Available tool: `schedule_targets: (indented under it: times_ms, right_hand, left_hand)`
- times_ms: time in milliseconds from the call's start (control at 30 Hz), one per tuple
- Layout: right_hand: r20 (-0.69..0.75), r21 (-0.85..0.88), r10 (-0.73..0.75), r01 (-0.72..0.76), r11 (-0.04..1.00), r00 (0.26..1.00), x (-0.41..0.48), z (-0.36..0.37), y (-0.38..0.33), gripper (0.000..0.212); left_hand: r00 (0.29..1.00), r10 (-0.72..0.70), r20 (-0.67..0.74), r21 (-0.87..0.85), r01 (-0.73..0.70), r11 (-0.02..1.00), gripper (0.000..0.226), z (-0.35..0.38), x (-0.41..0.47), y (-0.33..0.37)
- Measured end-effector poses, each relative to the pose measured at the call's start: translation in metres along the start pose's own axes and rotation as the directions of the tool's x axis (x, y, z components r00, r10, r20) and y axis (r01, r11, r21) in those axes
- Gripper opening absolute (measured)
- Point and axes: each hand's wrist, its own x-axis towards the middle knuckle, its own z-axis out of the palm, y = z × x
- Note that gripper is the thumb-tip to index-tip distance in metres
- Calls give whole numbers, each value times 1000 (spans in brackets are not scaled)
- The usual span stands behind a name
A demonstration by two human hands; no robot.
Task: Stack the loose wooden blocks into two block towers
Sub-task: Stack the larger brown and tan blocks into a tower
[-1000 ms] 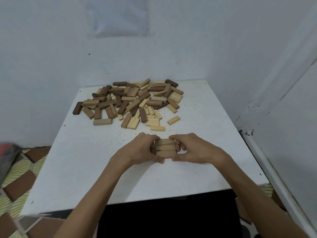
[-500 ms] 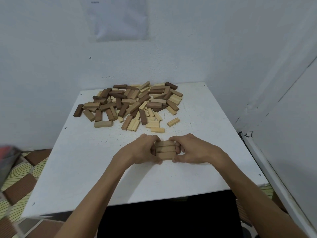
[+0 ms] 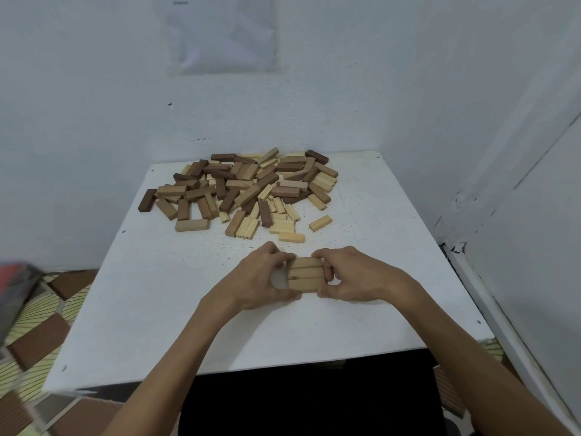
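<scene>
Evidently left hand (image 3: pixel 261 280) and right hand (image 3: pixel 356 275) fingers grip the block row (image 3: pixel 305 276), hiding its ends.

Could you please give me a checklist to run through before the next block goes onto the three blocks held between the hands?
1. Long sides of the row of three light blocks touch: ok.
2. The row's ends are flush: cannot tell, fingers cover them.
3. The left hand and right hand hold the row from opposite ends: ok.
4. A hand is free to fetch a block: not ok, both grip the row.
5. Next blocks are in sight: ok, the pile of loose blocks lies behind on the white table, with a single light block nearest the hands.
</scene>
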Motion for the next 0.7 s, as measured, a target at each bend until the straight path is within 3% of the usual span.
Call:
schedule_targets:
  times_ms: [267,400,533,700]
  right_hand:
    - [-157,-31,-77,73,997,985,-15,6,14,77]
    - [-262,59,-139,160,985,955,-28,12,26,62]
    - [-351,-3,-173,183,983,920,-39,14,38,38]
    - [-478,57,-92,135,989,873,-55,17,63,36]
  left_hand:
    - [997,81,-14,14,-81,997,78,-1,12,1]
    - [990,134,-36,8,-134,991,73,-1,20,5]
    - [975,216,-43,-53,-218,974,50,9,32,10]
    - [936,350,-27,-58,-351,935,41,23,59,24]
